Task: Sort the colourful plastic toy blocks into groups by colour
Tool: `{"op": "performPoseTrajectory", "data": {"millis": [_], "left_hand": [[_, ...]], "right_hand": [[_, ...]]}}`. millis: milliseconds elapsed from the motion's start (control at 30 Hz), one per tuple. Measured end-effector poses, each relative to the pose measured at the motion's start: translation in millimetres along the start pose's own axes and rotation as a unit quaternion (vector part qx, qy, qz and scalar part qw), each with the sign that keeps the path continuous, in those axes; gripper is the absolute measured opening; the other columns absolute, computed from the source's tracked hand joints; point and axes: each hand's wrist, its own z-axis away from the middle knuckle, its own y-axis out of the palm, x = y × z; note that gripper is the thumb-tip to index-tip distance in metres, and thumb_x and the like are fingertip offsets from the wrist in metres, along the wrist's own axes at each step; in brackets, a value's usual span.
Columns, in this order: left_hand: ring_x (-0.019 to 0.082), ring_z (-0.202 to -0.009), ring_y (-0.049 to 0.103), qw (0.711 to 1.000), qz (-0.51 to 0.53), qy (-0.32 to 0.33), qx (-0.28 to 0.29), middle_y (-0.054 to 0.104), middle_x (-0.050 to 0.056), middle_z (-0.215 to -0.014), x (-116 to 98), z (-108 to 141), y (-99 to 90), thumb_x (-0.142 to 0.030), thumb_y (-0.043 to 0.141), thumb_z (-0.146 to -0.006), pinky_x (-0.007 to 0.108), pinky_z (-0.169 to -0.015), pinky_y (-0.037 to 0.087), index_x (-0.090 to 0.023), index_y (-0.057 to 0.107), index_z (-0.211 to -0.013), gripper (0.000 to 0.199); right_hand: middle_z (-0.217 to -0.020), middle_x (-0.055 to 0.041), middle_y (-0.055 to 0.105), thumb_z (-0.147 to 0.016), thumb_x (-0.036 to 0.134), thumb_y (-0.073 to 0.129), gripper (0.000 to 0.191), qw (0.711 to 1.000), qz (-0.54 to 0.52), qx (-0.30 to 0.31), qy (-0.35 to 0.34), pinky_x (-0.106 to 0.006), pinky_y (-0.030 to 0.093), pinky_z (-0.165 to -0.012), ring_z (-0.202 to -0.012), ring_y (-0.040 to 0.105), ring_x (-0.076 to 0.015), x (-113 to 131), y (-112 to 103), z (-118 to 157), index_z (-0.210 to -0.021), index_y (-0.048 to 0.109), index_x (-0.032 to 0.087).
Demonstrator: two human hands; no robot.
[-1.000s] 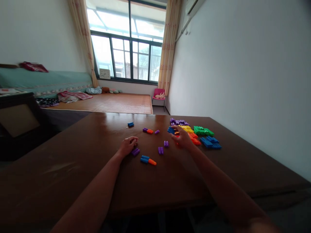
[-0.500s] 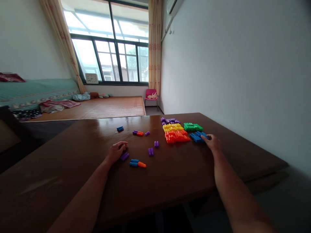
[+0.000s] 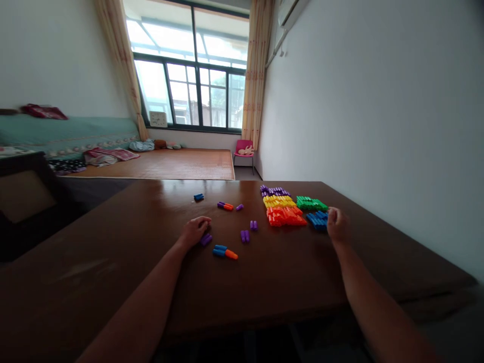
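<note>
My left hand (image 3: 195, 230) rests on the table with relaxed fingers a little apart, and nothing shows in it. Close beside it lies a pair of purple plastic pieces (image 3: 206, 239). My right hand (image 3: 338, 223) is closed at the right edge of a pile of blue plastic pieces (image 3: 316, 220); what its curled fingers hold, if anything, is hidden. Behind that pile is a green pile (image 3: 311, 203). To the left stand orange (image 3: 285, 217), yellow (image 3: 279, 201) and purple (image 3: 275, 191) piles. A blue-and-orange group (image 3: 225, 252) lies nearer me.
Loose purple pairs (image 3: 245, 236) lie mid-table, with a purple-and-orange group (image 3: 225, 205), a single purple piece (image 3: 239, 207) and a blue pair (image 3: 198, 197) farther back. The dark table (image 3: 264, 282) runs close to the white wall (image 3: 370, 111) on the right.
My right hand has drawn slightly back to the right from the blue pile, its fingers now curled in. My left hand stays by the purple pair. The whole view has swung left.
</note>
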Motion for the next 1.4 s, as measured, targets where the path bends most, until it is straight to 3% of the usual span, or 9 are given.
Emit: {"op": "performPoseTrajectory", "data": {"millis": [133, 233, 400, 533, 733, 900, 1100, 1267, 1400], "left_hand": [[0.021, -0.094, 0.066, 0.999, -0.038, 0.002, -0.011, 0.073, 0.004, -0.102, -4.8, 3.6, 1.8, -0.029, 0.047, -0.086, 0.029, -0.081, 0.048, -0.023, 0.071, -0.101, 0.029], [0.022, -0.094, 0.066, 0.999, -0.037, -0.004, -0.011, 0.073, 0.005, -0.103, -6.8, 5.3, 3.6, -0.028, 0.047, -0.087, 0.031, -0.083, 0.048, -0.024, 0.071, -0.101, 0.028], [0.020, -0.096, 0.065, 1.000, -0.018, -0.003, -0.011, 0.072, 0.003, -0.104, -4.4, 7.7, 6.6, -0.026, 0.049, -0.086, 0.028, -0.085, 0.047, -0.026, 0.071, -0.101, 0.027], [0.019, -0.094, 0.065, 1.000, -0.003, 0.007, -0.011, 0.072, 0.002, -0.103, -1.8, 8.2, 7.3, -0.025, 0.049, -0.086, 0.028, -0.085, 0.047, -0.027, 0.071, -0.099, 0.026], [0.020, -0.096, 0.065, 1.000, -0.002, 0.006, -0.010, 0.072, 0.002, -0.103, -1.9, 7.7, 9.2, -0.026, 0.047, -0.086, 0.029, -0.084, 0.049, -0.027, 0.071, -0.099, 0.028], [0.020, -0.098, 0.065, 1.000, 0.001, -0.007, -0.006, 0.072, 0.002, -0.104, -0.6, 7.1, 12.0, -0.027, 0.048, -0.086, 0.029, -0.085, 0.048, -0.030, 0.071, -0.100, 0.027], [0.020, -0.095, 0.066, 1.000, 0.006, -0.005, -0.010, 0.073, 0.001, -0.103, -1.2, 5.8, 9.6, -0.027, 0.047, -0.086, 0.029, -0.083, 0.048, -0.029, 0.071, -0.097, 0.026], [0.019, -0.089, 0.066, 1.000, 0.014, 0.012, -0.008, 0.073, 0.002, -0.099, 0.1, 2.5, 6.1, -0.025, 0.049, -0.084, 0.026, -0.078, 0.048, -0.026, 0.072, -0.095, 0.026], [0.017, -0.080, 0.066, 1.000, 0.030, 0.004, 0.002, 0.074, 0.004, -0.091, 5.0, -1.9, 4.6, -0.026, 0.049, -0.083, 0.024, -0.071, 0.047, -0.022, 0.072, -0.096, 0.027]], "right_hand": [[-0.103, -0.0124, 0.068, -0.094, 0.042, 0.031, 0.044, 0.982, -0.059, 0.062, -0.169, -0.040, 0.041, -0.091, -0.096, 0.056, -0.0258, 88.0, 12.8, 4.0, -0.107, 0.064, 0.015], [-0.110, -0.0106, 0.066, -0.094, 0.040, 0.036, 0.039, 0.934, -0.117, 0.164, -0.295, -0.041, 0.041, -0.094, -0.102, 0.055, -0.0252, 170.0, 31.8, 18.2, -0.113, 0.062, 0.017], [-0.124, -0.0079, 0.061, -0.093, 0.035, 0.045, 0.036, 0.848, -0.128, 0.299, -0.419, -0.041, 0.042, -0.096, -0.113, 0.050, -0.0254, 290.0, 85.8, 50.2, -0.123, 0.058, 0.022], [-0.135, -0.0089, 0.054, -0.091, 0.032, 0.050, 0.041, 0.812, -0.087, 0.363, -0.448, -0.041, 0.041, -0.098, -0.121, 0.046, -0.0267, 359.2, 141.9, 62.1, -0.130, 0.053, 0.022], [-0.135, -0.0118, 0.053, -0.090, 0.030, 0.052, 0.041, 0.821, -0.063, 0.421, -0.381, -0.041, 0.038, -0.101, -0.123, 0.047, -0.0266, 425.7, 205.5, 61.5, -0.130, 0.053, 0.021], [-0.126, -0.0130, 0.060, -0.086, 0.029, 0.059, 0.038, 0.807, -0.067, 0.465, -0.359, -0.040, 0.041, -0.098, -0.113, 0.055, -0.0258, 441.8, 227.4, 62.0, -0.123, 0.058, 0.019], [-0.100, -0.0065, 0.070, -0.082, 0.022, 0.061, 0.017, 0.802, -0.089, 0.466, -0.363, -0.030, 0.047, -0.083, -0.091, 0.063, -0.0197, 421.9, 215.4, 61.8, -0.097, 0.066, 0.018], [-0.098, -0.0031, 0.069, -0.081, 0.029, 0.062, 0.024, 0.806, -0.234, 0.433, -0.327, -0.029, 0.050, -0.076, -0.079, 0.064, -0.0164, 378.0, 169.9, 55.6, -0.104, 0.062, 0.022], [-0.104, -0.0042, 0.067, -0.083, 0.042, 0.058, 0.035, 0.790, -0.406, 0.420, -0.187, -0.029, 0.052, -0.063, -0.065, 0.063, -0.0125, 317.2, 105.5, 37.0, -0.113, 0.059, 0.024]]}}
